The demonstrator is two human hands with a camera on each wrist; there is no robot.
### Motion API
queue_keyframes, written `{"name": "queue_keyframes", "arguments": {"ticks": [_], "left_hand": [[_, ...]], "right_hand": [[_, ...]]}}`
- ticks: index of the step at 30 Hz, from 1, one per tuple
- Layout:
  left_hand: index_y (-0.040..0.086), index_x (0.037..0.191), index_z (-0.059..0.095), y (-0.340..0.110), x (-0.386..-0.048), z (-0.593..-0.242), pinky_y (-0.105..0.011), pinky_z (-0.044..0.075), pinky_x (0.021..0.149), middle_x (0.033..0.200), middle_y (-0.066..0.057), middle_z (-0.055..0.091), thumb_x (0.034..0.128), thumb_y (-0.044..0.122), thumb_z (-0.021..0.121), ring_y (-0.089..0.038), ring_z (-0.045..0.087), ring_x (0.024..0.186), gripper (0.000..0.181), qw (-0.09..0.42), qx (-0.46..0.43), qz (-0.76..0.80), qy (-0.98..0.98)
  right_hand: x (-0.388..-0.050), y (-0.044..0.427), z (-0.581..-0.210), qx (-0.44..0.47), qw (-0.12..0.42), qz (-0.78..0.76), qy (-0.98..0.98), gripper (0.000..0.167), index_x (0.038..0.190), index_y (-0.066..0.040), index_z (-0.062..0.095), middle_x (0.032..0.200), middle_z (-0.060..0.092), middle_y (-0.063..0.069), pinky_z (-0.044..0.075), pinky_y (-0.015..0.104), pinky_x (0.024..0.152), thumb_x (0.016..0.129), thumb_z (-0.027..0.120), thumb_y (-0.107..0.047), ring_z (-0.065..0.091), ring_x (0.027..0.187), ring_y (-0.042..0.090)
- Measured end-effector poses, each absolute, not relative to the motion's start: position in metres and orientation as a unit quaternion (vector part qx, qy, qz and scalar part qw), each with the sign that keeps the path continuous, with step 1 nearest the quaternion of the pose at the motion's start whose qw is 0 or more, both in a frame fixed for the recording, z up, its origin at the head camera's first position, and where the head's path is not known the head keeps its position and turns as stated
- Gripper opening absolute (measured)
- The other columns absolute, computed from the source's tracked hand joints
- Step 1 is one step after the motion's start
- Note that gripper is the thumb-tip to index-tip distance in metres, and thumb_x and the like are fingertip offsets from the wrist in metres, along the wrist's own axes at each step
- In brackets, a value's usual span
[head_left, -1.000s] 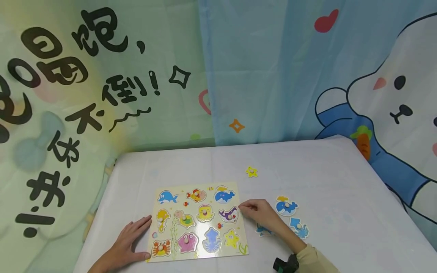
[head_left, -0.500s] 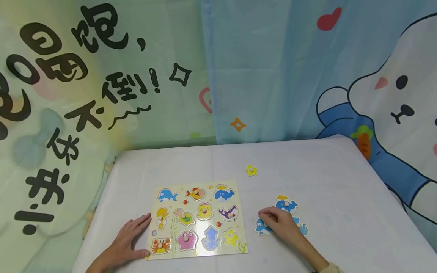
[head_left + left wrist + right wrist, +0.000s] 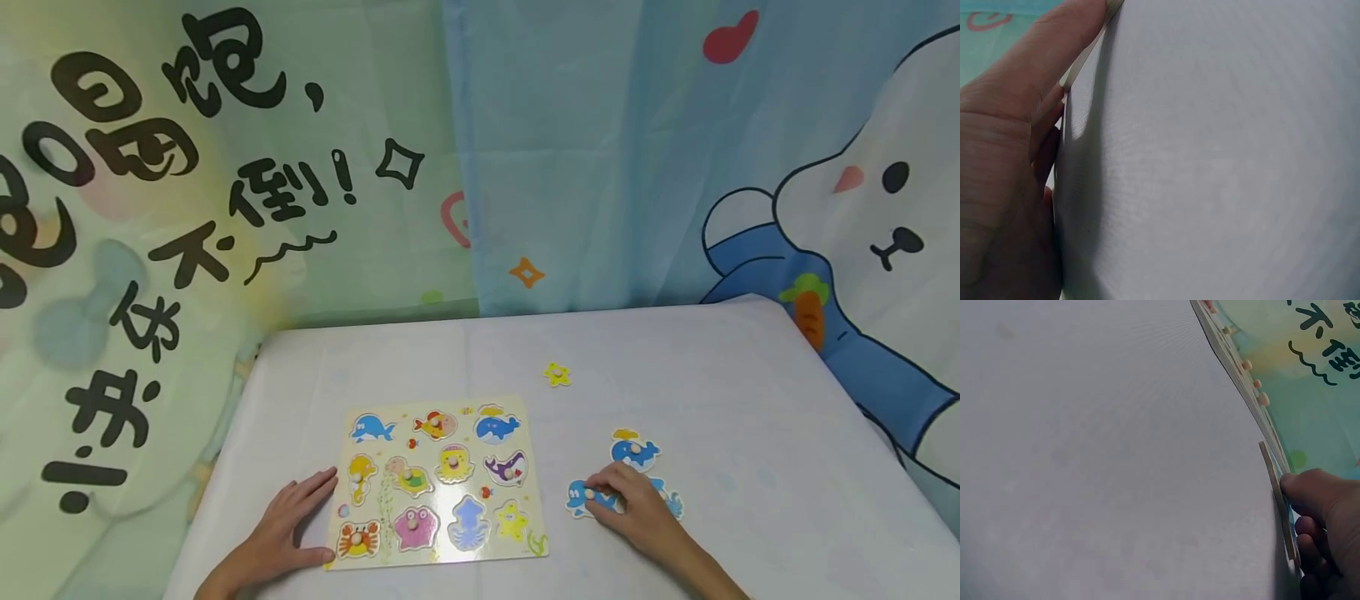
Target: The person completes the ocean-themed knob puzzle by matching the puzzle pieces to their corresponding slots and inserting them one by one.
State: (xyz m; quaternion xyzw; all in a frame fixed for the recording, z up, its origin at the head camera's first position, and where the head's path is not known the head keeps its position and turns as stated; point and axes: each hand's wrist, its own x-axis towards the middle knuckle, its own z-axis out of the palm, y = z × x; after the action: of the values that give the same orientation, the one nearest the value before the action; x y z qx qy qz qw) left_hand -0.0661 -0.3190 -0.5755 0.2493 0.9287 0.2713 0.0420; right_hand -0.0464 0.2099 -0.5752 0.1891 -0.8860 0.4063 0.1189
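A pale yellow peg puzzle board with sea animals lies on the table. My left hand rests along its left edge, fingers fairly straight and thumb at the lower left corner; the left wrist view shows the same hand beside the edge. To the board's right, my right hand pinches the knob of a blue dolphin puzzle piece. That piece appears edge-on in the right wrist view, by the thumb. A blue whale piece and a partly covered blue squid piece lie close by.
A yellow starfish piece lies behind the board on the white tablecloth. Several pieces with knobs sit in the board. A printed curtain hangs behind the table.
My right hand has moved from the board's right edge to the blue dolphin piece and now has its fingers on the knob. The left hand has stayed at the board's left edge.
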Motion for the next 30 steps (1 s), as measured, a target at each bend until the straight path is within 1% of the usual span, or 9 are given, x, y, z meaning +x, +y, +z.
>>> {"name": "queue_keyframes", "arguments": {"ticks": [3, 9, 16, 30], "left_hand": [[0.017, 0.148, 0.040, -0.3179, -0.0668, -0.5752, -0.003, -0.009, 0.109, 0.152, -0.012, 0.042, 0.0714, 0.051, 0.080, 0.013, 0.012, 0.140, 0.093, 0.041, 0.251, 0.269, 0.929], [0.016, 0.148, 0.041, -0.3168, -0.0674, -0.5734, -0.003, -0.009, 0.109, 0.151, -0.013, 0.042, 0.0705, 0.051, 0.080, 0.022, 0.005, 0.138, 0.094, 0.039, 0.252, 0.270, 0.929], [0.016, 0.148, 0.042, -0.3162, -0.0664, -0.5743, -0.002, -0.010, 0.108, 0.150, -0.014, 0.043, 0.0699, 0.050, 0.081, 0.024, 0.003, 0.137, 0.094, 0.045, 0.247, 0.275, 0.928], [0.013, 0.147, 0.043, -0.3156, -0.0661, -0.5740, -0.002, -0.010, 0.108, 0.150, -0.016, 0.043, 0.0700, 0.050, 0.081, 0.023, 0.004, 0.137, 0.093, 0.043, 0.247, 0.275, 0.928]], "right_hand": [[-0.0449, 0.2123, -0.5760, 0.188, 0.131, 0.411, -0.883, 0.024, 0.091, -0.016, 0.070, 0.089, 0.062, -0.008, 0.046, 0.015, 0.071, 0.074, 0.080, -0.003, 0.055, 0.080, 0.002], [-0.0458, 0.2131, -0.5767, 0.179, 0.125, 0.414, -0.884, 0.019, 0.089, -0.016, 0.070, 0.088, 0.061, -0.008, 0.049, 0.018, 0.069, 0.077, 0.078, -0.004, 0.056, 0.078, 0.005], [-0.0456, 0.2132, -0.5797, 0.178, 0.131, 0.409, -0.885, 0.020, 0.087, -0.015, 0.070, 0.087, 0.061, -0.009, 0.048, 0.016, 0.069, 0.074, 0.079, -0.002, 0.055, 0.078, 0.002], [-0.0454, 0.2121, -0.5786, 0.166, 0.129, 0.405, -0.890, 0.019, 0.086, -0.016, 0.070, 0.085, 0.061, -0.010, 0.049, 0.019, 0.067, 0.074, 0.079, -0.004, 0.055, 0.077, 0.002]]}}
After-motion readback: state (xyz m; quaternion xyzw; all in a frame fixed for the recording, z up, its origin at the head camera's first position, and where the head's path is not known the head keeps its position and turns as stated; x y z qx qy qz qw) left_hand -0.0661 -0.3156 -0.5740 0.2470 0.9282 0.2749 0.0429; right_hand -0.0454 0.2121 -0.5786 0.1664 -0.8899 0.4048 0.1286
